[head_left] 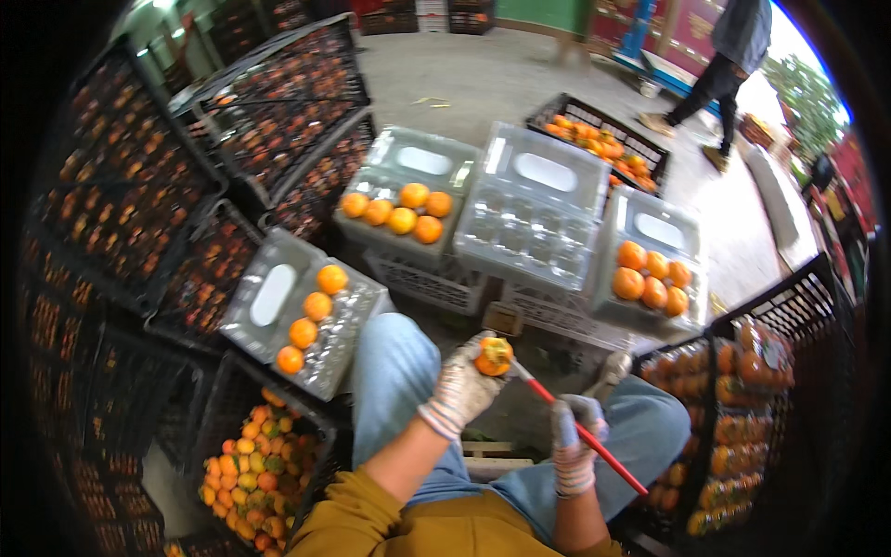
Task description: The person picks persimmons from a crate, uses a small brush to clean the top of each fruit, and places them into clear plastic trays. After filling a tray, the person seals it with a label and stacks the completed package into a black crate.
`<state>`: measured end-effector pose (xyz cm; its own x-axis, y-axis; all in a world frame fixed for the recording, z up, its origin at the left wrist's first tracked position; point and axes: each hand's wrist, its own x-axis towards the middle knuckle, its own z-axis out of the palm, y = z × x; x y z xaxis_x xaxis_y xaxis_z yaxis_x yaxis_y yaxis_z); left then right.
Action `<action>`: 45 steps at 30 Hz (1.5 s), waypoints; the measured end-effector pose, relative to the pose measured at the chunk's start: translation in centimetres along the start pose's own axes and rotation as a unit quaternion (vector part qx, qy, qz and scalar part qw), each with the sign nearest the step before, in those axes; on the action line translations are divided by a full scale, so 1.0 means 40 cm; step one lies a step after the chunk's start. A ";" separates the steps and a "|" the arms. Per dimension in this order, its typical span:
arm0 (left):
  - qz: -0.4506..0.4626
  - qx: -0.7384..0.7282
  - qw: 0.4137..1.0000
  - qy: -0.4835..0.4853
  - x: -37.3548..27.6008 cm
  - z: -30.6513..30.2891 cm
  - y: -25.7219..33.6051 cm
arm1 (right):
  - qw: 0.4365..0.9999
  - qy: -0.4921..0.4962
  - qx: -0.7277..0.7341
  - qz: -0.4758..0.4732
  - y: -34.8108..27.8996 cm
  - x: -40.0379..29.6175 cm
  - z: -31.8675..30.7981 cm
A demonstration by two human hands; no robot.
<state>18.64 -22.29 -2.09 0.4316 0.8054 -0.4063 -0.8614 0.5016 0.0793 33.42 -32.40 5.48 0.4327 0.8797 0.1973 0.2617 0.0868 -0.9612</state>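
My left hand, in a striped knit glove, holds an orange persimmon with its green calyx facing up. Gloved too, my right hand grips a slim red-handled tool. The tool's pale tip is close beside the fruit; blur hides its exact shape and whether it touches. Before me stand clear plastic packs of moulded cups with open lids. The left pack holds a row of persimmons, and the back left pack holds several. The middle pack has bare cups. Several persimmons fill cups in the right pack.
A black crate of loose persimmons stands at my left, below tall stacked crates. Another fruit crate is behind the packs. At my right, a black crate holds filled packs. A person is at the back right.
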 end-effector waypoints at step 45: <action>-0.038 0.810 -0.009 0.585 -0.794 -0.668 0.740 | 0.991 0.026 0.089 0.095 0.331 0.067 0.039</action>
<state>-27.71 -41.46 -11.17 -0.6952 0.7121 -0.0980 0.6650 0.5853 -0.4639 36.70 -28.18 -7.02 0.5044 0.8634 0.0144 0.0165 0.0070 -0.9998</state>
